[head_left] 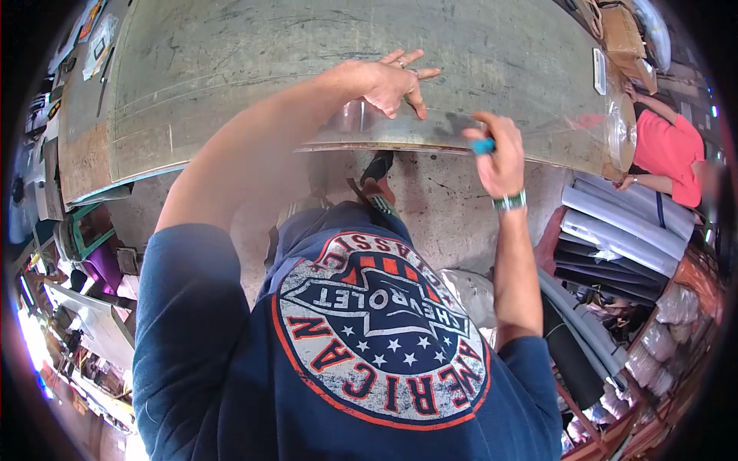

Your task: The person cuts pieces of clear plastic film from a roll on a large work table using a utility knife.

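Note:
My left hand [393, 86] reaches over the worktable [269, 61] near its front edge, fingers spread and pointing right. A shiny clear patch [355, 117], looking like plastic film, lies on the tabletop just below that hand. My right hand [503, 157] is closed at the table's front edge, wearing a green-banded wristwatch [509, 202]. Gripped in it is a small tool with a teal handle [483, 146]; a grey blur at its front hides what kind it is. A clear plastic roll [621, 137] stands at the table's right end.
A person in a red shirt [670, 154] stands beside the right end of the table. Rolls of grey sheeting [626, 223] are stacked at lower right. A cardboard box [621, 38] sits at upper right. Tools and papers [98, 46] lie on the left end.

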### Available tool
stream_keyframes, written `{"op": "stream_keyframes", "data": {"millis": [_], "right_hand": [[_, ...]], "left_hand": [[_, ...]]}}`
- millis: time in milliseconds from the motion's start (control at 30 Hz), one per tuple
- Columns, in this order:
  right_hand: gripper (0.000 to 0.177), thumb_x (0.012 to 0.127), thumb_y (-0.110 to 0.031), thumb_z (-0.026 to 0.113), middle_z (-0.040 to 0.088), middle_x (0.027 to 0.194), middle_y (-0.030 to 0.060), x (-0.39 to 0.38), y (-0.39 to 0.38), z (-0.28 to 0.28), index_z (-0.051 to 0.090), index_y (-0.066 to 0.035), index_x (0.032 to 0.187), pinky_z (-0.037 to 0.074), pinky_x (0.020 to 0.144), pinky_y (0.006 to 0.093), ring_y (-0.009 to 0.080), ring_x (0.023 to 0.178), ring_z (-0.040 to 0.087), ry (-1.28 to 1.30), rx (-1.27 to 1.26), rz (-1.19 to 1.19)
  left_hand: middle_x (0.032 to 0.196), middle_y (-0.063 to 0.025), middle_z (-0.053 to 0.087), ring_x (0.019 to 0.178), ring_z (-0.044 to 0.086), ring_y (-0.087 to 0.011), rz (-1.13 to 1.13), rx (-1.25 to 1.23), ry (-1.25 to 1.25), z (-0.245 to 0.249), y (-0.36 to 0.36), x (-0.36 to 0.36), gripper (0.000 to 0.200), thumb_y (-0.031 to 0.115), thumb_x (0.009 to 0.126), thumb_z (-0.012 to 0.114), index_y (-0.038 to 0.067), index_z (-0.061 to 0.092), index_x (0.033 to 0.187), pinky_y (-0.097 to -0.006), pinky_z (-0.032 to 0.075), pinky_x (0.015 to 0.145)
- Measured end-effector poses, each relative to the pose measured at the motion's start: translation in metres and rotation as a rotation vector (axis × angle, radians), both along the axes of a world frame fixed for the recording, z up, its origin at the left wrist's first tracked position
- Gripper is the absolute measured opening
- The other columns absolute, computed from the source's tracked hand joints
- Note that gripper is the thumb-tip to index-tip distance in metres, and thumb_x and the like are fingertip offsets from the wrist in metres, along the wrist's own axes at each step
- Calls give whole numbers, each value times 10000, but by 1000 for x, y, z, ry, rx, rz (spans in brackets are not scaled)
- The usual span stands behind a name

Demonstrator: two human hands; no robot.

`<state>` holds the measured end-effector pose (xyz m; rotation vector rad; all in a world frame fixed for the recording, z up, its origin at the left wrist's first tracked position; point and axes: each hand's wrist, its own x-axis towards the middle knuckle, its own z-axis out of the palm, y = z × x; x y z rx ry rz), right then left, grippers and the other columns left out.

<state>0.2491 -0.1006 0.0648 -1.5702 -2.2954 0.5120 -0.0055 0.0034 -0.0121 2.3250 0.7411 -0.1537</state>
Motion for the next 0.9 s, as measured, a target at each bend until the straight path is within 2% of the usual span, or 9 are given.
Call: {"op": "stream_keyframes", "data": {"millis": [33, 133, 167, 267, 500, 567, 733, 867, 900], "right_hand": [[585, 825, -442, 835, 661, 1007, 102, 4, 15, -4, 649, -41, 1207, 482, 859, 428, 317, 943, 624, -146, -26, 85], [720, 676, -541, 891, 625, 944, 87, 9, 43, -38, 648, -54, 1147, 452, 826, 416, 310, 905, 588, -125, -32, 257], [827, 601, -620, 898, 628, 1012, 93, 12, 52, -49, 647, -56, 1151, 447, 871, 432, 307, 990, 578, -183, -115, 249], [860, 588, -664, 881, 614, 1084, 103, 17, 63, -74, 647, -66, 1160, 429, 916, 438, 312, 1061, 555, -207, -63, 326], [1004, 558, -706, 875, 565, 1214, 93, 32, 68, -103, 582, -87, 1293, 385, 999, 467, 323, 1144, 520, -13, 93, 430], [1024, 559, -713, 871, 555, 1239, 90, 32, 68, -104, 574, -91, 1317, 377, 1021, 474, 323, 1159, 516, 20, 128, 431], [1059, 562, -737, 855, 540, 1283, 91, 33, 76, -99, 562, -104, 1359, 371, 1044, 479, 321, 1198, 506, 33, 110, 469], [847, 735, -673, 802, 561, 1266, 91, 29, 75, -102, 603, -105, 1330, 372, 1043, 484, 322, 1186, 518, 121, 172, 389], [683, 825, -538, 797, 591, 1243, 116, 21, 75, -92, 622, -80, 1301, 397, 1014, 481, 335, 1148, 544, 183, 227, 382]], "left_hand": [[1753, -12, 114, 1608, -22, -377, -8, 4, 3, 1, 0, 0, 669, 53, 698, 835, 387, 741, 1270, -626, 45, 1289], [1744, -28, 161, 1607, 14, -376, -8, 28, -14, 4, -1, -1, 636, 48, 702, 831, 360, 755, 1250, -615, 74, 1294], [1739, -35, 185, 1607, 33, -373, -5, 38, -21, 5, -2, -3, 621, 49, 702, 832, 349, 761, 1241, -606, 87, 1297], [1698, -72, 304, 1586, 171, -378, 33, 146, -75, 2, -5, -10, 642, 72, 709, 842, 288, 727, 1302, -561, 184, 1290], [1549, -134, 497, 1483, 388, -382, 760, 506, -163, 0, -103, -33, 584, 310, 849, 815, 112, 620, 1363, -555, 327, 1205], [1537, -104, 508, 1486, 386, -355, 790, 553, -137, -9, -119, -34, 514, 369, 878, 788, 118, 647, 1304, -562, 331, 1196], [1503, -108, 552, 1462, 429, -345, 855, 500, -206, -13, -115, -37, 337, 259, 846, 819, 108, 698, 1122, -542, 357, 1168], [1447, -125, 604, 1435, 464, -357, 899, 397, -232, -6, -113, -43, 224, 171, 834, 819, 78, 713, 1008, -509, 382, 1145], [1430, -122, 620, 1425, 477, -355, 911, 387, -235, -5, -113, -43, 196, 152, 829, 818, 75, 714, 976, -499, 391, 1137]]}}
